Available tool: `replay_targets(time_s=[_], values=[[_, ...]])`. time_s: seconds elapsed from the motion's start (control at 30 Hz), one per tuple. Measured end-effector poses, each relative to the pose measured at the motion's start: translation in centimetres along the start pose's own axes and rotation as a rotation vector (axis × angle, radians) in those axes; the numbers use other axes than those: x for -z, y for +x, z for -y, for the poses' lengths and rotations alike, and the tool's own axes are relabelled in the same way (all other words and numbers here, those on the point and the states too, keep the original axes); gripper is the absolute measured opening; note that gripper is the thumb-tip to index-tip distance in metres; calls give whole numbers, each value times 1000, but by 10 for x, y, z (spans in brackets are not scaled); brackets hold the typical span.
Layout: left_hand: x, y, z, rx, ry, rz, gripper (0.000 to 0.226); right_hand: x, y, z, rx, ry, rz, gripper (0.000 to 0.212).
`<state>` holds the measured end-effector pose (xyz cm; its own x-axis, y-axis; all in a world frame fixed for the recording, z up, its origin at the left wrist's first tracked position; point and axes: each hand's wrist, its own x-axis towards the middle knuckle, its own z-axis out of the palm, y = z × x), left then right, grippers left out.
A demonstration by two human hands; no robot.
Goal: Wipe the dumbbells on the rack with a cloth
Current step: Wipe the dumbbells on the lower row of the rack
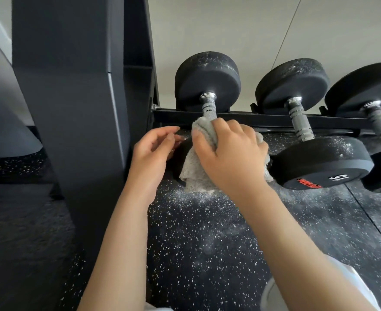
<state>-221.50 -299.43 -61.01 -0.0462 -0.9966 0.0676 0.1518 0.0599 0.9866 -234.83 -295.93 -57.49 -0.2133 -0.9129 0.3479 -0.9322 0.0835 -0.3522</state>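
Three black dumbbells lie across the rack rail [263, 118]. The leftmost dumbbell [207, 79] shows its dusty far head and knurled handle; its near head is mostly hidden. My right hand [227, 158] grips a grey cloth [196, 176] bunched over that near head and the lower handle. My left hand [153, 153] sits beside the near head's left edge with loosely curled fingers, holding nothing that I can see. The middle dumbbell [319, 162] is marked 15 and carries white dust. The third dumbbell [364, 86] lies at the right edge.
A thick dark rack upright [73, 97] stands close on the left. Black speckled rubber floor [207, 243] lies below, with white powder scattered under the cloth. A pale wall is behind the rack.
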Motion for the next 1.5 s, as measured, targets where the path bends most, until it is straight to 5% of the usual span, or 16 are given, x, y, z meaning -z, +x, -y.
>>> replay_targets(time_s=[0.13, 0.33, 0.47, 0.83, 0.97, 1.1, 1.33, 1.5], values=[[3, 2, 4, -38, -27, -10, 19, -10, 3, 15, 126, -125, -133, 37], [4, -2, 5, -96, 79, -19, 20, -3, 3, 1, 97, 23, -101, 40], [7, -3, 7, -114, 119, -7, 22, -6, 3, 19, 44, -146, -43, 39], [2, 3, 12, -121, 65, -113, 26, -13, 14, 42, 249, -357, 118, 33], [-1, 5, 9, -106, 32, -138, 26, -10, 13, 23, 310, -191, 23, 27], [-10, 6, 11, -172, 18, -182, 23, -6, 7, -11, 186, 122, -135, 30], [-50, 3, 9, -214, 16, -246, 19, -4, 7, -58, -131, 878, 60, 26], [-46, 14, 2, -131, 128, -146, 20, 1, 28, -68, -315, 1036, 209, 42]])
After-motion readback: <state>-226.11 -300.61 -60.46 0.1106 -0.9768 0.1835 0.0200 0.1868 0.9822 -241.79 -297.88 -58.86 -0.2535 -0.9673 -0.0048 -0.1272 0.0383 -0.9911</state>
